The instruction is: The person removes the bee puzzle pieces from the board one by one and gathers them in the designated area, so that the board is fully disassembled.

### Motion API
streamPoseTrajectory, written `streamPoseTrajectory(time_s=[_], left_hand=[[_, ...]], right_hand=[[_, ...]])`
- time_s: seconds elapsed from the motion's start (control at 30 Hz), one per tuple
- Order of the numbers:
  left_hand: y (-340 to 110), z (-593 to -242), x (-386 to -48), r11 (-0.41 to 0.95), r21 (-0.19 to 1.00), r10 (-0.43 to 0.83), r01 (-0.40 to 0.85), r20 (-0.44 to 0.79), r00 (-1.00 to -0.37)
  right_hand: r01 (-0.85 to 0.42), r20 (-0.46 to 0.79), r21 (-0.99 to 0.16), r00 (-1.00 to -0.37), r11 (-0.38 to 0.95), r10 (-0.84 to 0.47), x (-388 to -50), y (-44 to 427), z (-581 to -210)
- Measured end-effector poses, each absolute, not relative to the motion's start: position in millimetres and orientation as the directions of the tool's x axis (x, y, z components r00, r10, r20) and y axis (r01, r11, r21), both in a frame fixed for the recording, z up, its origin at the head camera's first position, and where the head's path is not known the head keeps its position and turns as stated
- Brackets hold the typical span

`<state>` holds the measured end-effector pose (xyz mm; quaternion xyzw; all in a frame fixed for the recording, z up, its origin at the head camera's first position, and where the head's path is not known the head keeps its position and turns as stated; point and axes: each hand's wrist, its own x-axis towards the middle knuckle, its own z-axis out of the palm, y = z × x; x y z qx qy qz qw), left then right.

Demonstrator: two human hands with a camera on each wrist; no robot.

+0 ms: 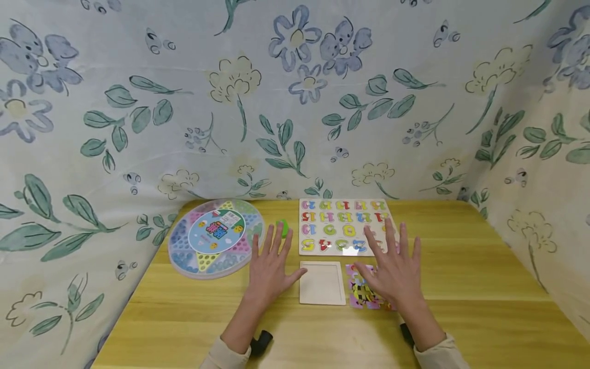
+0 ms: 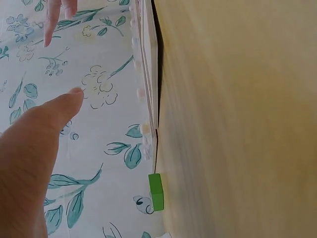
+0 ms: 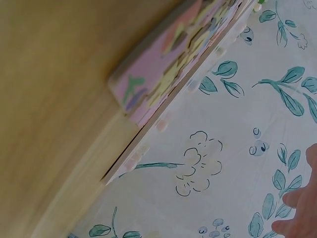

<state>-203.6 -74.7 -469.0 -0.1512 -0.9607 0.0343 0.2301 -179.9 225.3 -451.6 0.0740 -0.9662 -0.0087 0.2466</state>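
Observation:
My left hand (image 1: 271, 271) is spread with straight fingers above the table, between a round game board and a small square wooden tray (image 1: 318, 283). Nothing is in it; its thumb shows large in the left wrist view. With fingers likewise spread, my right hand (image 1: 397, 271) hovers over a pink and yellow jigsaw picture (image 1: 359, 293), hiding its right part. The tray's recess shows bare wood. Behind both lies a number puzzle board (image 1: 316, 223), partly covered by the right fingers. A green block (image 2: 156, 192) stands left of that board.
The round game board (image 1: 215, 231), packed with coloured pieces, lies at the back left of the wooden table (image 1: 475, 271). Flowered cloth (image 1: 295, 128) hangs behind the table and along its sides. Dark objects (image 1: 261, 342) show beneath the wrists.

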Motion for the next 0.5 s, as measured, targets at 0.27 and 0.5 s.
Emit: streamPoseTrajectory(time_s=[0.27,0.5], left_hand=[[-74.9,-468.5,-204.1,0.953,-0.126,0.303,0.275,0.41,-0.86],[-74.8,-468.3,-204.9,0.954,-0.113,0.301,0.279,0.407,-0.863]], right_hand=[[-0.138,0.459,0.047,-0.877,0.989,-0.144,-179.0,224.2,-450.6],[-0.147,0.448,0.043,-0.881,0.988,-0.151,-179.4,225.2,-451.1]])
